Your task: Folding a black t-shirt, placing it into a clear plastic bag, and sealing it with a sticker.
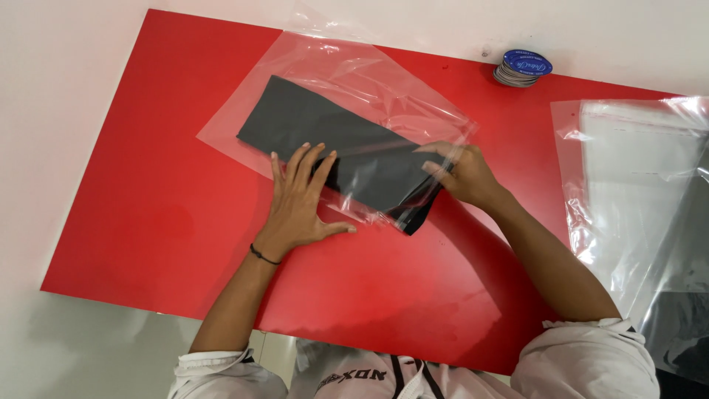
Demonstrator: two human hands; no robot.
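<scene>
Hands work over a glossy red rectangular tabletop (148,222) seen from the head camera, the only view. A folded dark grey fabric piece (325,140) lies slanted near the middle of the tabletop, most of it inside a clear plastic bag (332,70) whose far end spreads flat beyond the cloth. The near right corner of the fabric pokes out of the bag's mouth.

The left hand (299,203) lies open and flat, palm down, fingers spread and pressing on the near edge of the bag and the fabric beneath it, thumb stretched out to the right on the red surface. A thin dark band circles that wrist. The right hand (461,174) is closed in a pinch on the right end of the bag, at its opening, with the plastic film gathered between fingers and thumb, just beside the fabric's end.

At the far edge of the tabletop, well apart from both hands, sits a small stack of round blue-topped discs (523,68). To the right, a pile of empty clear plastic bags (635,185) overhangs the tabletop's right end. White sleeves show at the near edge.
</scene>
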